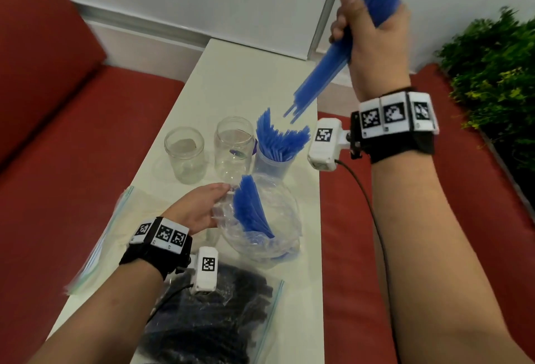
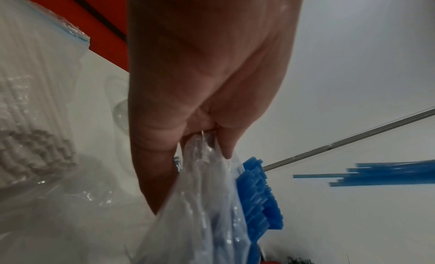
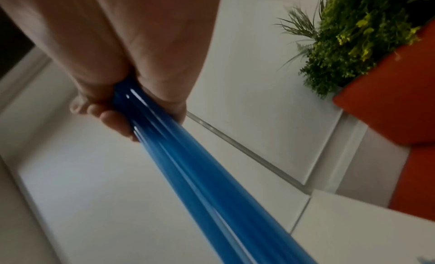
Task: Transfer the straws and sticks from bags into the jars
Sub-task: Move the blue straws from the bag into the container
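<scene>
A person's right hand [image 1: 373,33] is raised high above a white table [image 1: 231,79], fingers clenched round a bundle of blue straws [image 1: 327,74] that slants down toward a jar [image 1: 272,161] already stuffed with more blue straws [image 1: 280,140] — the bundle's lower tips hang just above those in the jar, not touching them. The right wrist view shows the same grip from below, the fingers [image 3: 110,119] wrapped tight around the blue shafts. Lower down, the left hand [image 1: 199,210] pinches the rim of a clear bag [image 1: 269,227] standing open on the table, with the remaining blue straws [image 1: 252,210] fanned upright inside it; the left wrist view confirms thumb and fingers nipping the crumpled plastic. Two empty jars stand in a row to the left of the filled one — a middle jar [image 1: 234,152] and a left jar [image 1: 185,155] — all close together. Nearer the person lies a zip bag of black sticks [image 1: 214,320], flat on the table, and along the table's left edge a second zip bag [image 1: 95,247] holding pale straws. Red cushions [image 1: 58,161] flank the table on both sides, and green foliage [image 1: 498,68] fills the right-hand corner.
</scene>
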A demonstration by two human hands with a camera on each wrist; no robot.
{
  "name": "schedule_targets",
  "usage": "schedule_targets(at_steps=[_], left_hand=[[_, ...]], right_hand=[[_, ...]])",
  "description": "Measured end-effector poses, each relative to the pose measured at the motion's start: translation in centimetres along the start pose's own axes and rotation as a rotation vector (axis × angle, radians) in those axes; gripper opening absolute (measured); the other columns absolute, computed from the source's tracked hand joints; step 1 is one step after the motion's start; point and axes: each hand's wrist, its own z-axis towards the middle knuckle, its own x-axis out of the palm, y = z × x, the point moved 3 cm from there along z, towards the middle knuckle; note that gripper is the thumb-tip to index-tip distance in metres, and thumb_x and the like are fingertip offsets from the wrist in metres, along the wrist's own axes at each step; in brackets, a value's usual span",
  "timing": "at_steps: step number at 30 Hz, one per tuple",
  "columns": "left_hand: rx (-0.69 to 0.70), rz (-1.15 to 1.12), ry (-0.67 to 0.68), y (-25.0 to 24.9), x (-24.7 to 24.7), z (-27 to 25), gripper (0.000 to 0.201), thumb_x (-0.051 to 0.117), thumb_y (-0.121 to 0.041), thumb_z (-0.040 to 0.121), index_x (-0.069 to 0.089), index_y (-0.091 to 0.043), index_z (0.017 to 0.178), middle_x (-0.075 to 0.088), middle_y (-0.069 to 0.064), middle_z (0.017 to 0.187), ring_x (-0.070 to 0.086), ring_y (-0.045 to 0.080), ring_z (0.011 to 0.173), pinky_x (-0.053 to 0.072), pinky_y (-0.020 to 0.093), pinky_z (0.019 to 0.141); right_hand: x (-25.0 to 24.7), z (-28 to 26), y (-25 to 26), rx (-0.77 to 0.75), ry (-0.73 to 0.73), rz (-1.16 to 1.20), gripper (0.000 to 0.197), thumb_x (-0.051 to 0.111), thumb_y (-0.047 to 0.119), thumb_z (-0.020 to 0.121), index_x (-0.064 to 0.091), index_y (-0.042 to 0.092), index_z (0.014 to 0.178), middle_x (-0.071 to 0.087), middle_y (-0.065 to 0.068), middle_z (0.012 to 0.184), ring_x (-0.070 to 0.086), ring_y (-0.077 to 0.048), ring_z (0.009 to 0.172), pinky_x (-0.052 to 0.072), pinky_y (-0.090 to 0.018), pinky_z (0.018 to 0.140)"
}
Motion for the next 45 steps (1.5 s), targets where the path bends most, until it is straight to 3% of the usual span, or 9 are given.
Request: schedule_targets(at_steps=[4, 9, 13, 18, 22, 30, 35, 40, 45], left_hand=[[0.007, 0.025, 0.001, -0.3, 0.1, 0.3, 0.029, 0.049, -0.027, 0.107, 0.069, -0.011, 0.121, 0.072, 0.01, 0.118, 0.073, 0.029, 0.089, 0.06, 0.04, 0.068], [-0.008, 0.058, 0.012, 0.2, -0.1, 1.0, 0.03, 0.049, -0.03, 0.106, 0.071, -0.015, 0.118, 0.072, 0.007, 0.118, 0.067, 0.035, 0.101, 0.06, 0.046, 0.078], [-0.002, 0.023, 0.004, 0.4, -0.8, 1.7, 0.028, 0.051, -0.03, 0.105, 0.077, -0.017, 0.109, 0.075, 0.007, 0.11, 0.073, 0.029, 0.09, 0.059, 0.043, 0.074], [-0.004, -0.004, 0.021, 0.5, -1.2, 2.4, 0.029, 0.052, -0.03, 0.105, 0.078, -0.019, 0.106, 0.076, 0.005, 0.111, 0.075, 0.028, 0.09, 0.061, 0.045, 0.074], [-0.01, 0.003, 0.004, 0.4, -1.1, 2.7, 0.029, 0.052, -0.031, 0.105, 0.077, -0.018, 0.108, 0.073, 0.006, 0.119, 0.07, 0.033, 0.103, 0.058, 0.053, 0.089], [-0.01, 0.001, -0.008, 0.2, -0.5, 2.1, 0.029, 0.049, -0.029, 0.106, 0.071, -0.014, 0.118, 0.073, 0.007, 0.12, 0.072, 0.029, 0.095, 0.06, 0.042, 0.073], [-0.005, -0.018, -0.004, 0.4, -0.6, 1.9, 0.03, 0.05, -0.03, 0.106, 0.07, -0.013, 0.12, 0.071, 0.009, 0.123, 0.069, 0.037, 0.108, 0.06, 0.047, 0.081], [-0.002, -0.028, -0.022, 0.6, -0.7, 1.9, 0.028, 0.053, -0.03, 0.105, 0.072, -0.014, 0.117, 0.072, 0.009, 0.121, 0.072, 0.032, 0.1, 0.059, 0.044, 0.074], [-0.011, -0.014, -0.023, 0.6, -0.6, 1.9, 0.028, 0.052, -0.03, 0.105, 0.072, -0.014, 0.117, 0.072, 0.009, 0.121, 0.069, 0.036, 0.107, 0.06, 0.049, 0.082]], right_hand=[[1.0, 1.0, -5.2, 0.04, -0.093, -0.098, 0.011, 0.064, 0.014, 0.096, 0.054, 0.01, 0.097, 0.053, 0.001, 0.072, 0.049, -0.02, 0.063, 0.047, -0.039, 0.068], [1.6, -0.5, -12.5, 0.156, -0.127, -0.166, 0.009, 0.064, 0.02, 0.095, 0.056, 0.021, 0.093, 0.053, 0.003, 0.073, 0.05, -0.018, 0.067, 0.047, -0.029, 0.067], [2.0, -0.9, -15.7, 0.208, -0.135, -0.203, 0.01, 0.064, 0.018, 0.095, 0.055, 0.017, 0.092, 0.053, 0.002, 0.07, 0.05, -0.013, 0.064, 0.048, -0.024, 0.065], [2.4, -0.1, -16.0, 0.217, -0.121, -0.165, 0.013, 0.065, 0.013, 0.094, 0.053, 0.015, 0.091, 0.054, 0.002, 0.071, 0.049, -0.015, 0.061, 0.046, -0.027, 0.062], [2.2, 1.3, -14.4, 0.186, -0.083, -0.151, 0.014, 0.067, 0.012, 0.094, 0.052, 0.011, 0.092, 0.054, -0.001, 0.071, 0.05, -0.016, 0.06, 0.047, -0.029, 0.061], [1.3, 4.2, -10.6, 0.029, -0.098, -0.059, 0.015, 0.068, 0.012, 0.091, 0.053, 0.012, 0.091, 0.054, 0.002, 0.068, 0.048, -0.022, 0.058, 0.045, -0.036, 0.059], [0.4, 2.9, -12.5, 0.064, -0.21, 0.002, 0.016, 0.066, 0.005, 0.093, 0.05, 0.005, 0.095, 0.05, -0.013, 0.078, 0.047, -0.02, 0.06, 0.042, -0.033, 0.062], [-0.5, 1.0, -14.9, 0.129, -0.276, -0.036, 0.013, 0.066, 0.007, 0.094, 0.053, 0.009, 0.094, 0.052, -0.014, 0.079, 0.05, -0.018, 0.062, 0.046, -0.028, 0.063], [-1.5, -0.4, -16.9, 0.226, -0.251, -0.104, 0.013, 0.069, 0.017, 0.093, 0.056, 0.016, 0.092, 0.055, -0.005, 0.072, 0.054, -0.016, 0.064, 0.049, -0.026, 0.065]])
